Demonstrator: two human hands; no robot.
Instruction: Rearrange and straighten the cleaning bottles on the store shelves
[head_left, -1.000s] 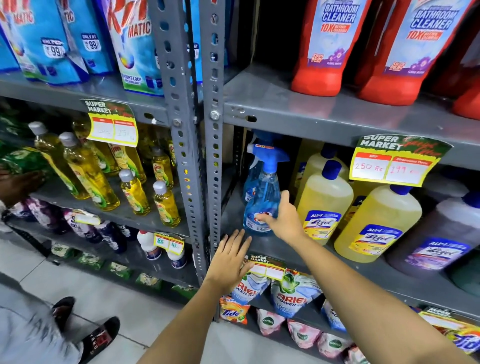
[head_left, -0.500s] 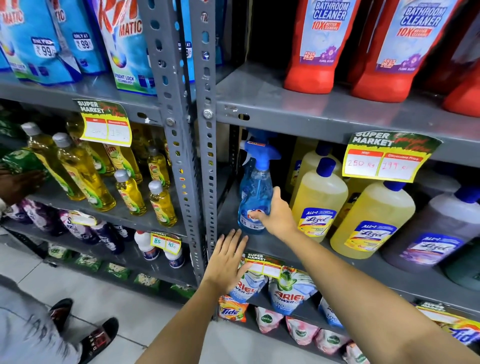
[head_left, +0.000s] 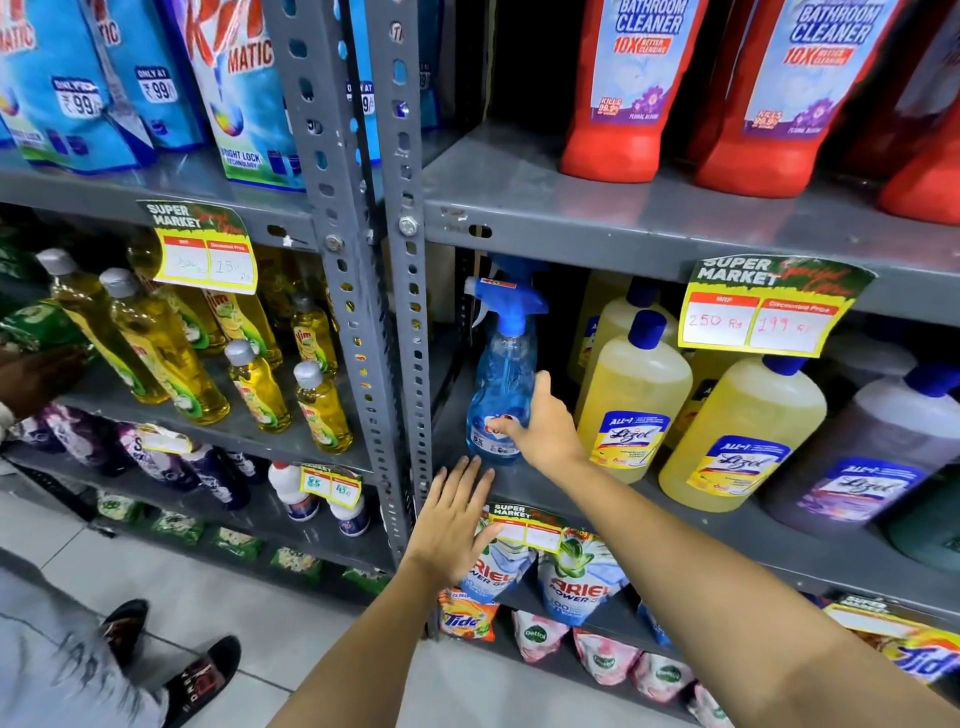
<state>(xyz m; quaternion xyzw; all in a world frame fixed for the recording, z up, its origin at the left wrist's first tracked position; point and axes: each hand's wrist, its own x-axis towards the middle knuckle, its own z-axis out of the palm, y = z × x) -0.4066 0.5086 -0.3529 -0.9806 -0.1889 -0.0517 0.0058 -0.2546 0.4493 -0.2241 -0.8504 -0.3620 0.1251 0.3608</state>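
A blue spray bottle (head_left: 501, 374) with a blue trigger head stands upright at the left end of the grey middle shelf (head_left: 675, 512). My right hand (head_left: 540, 426) wraps its lower part, thumb up its right side and fingers over the label. My left hand (head_left: 454, 519) lies flat and open against the shelf's front edge, just below the bottle, holding nothing. Yellow cleaner bottles with blue caps (head_left: 634, 400) stand right beside the spray bottle, and a purple one (head_left: 872, 457) further right.
Red bathroom cleaner bottles (head_left: 618, 88) fill the shelf above. A perforated grey upright (head_left: 410, 322) borders the spray bottle on the left. Yellow dish-liquid bottles (head_left: 171, 353) fill the left bay, detergent pouches (head_left: 571, 582) sit below. Another person's feet (head_left: 171, 665) stand at lower left.
My right hand has kept its hold on the spray bottle, which stays upright at the same shelf spot. My left hand stays flat on the shelf edge. The view shifted slightly.
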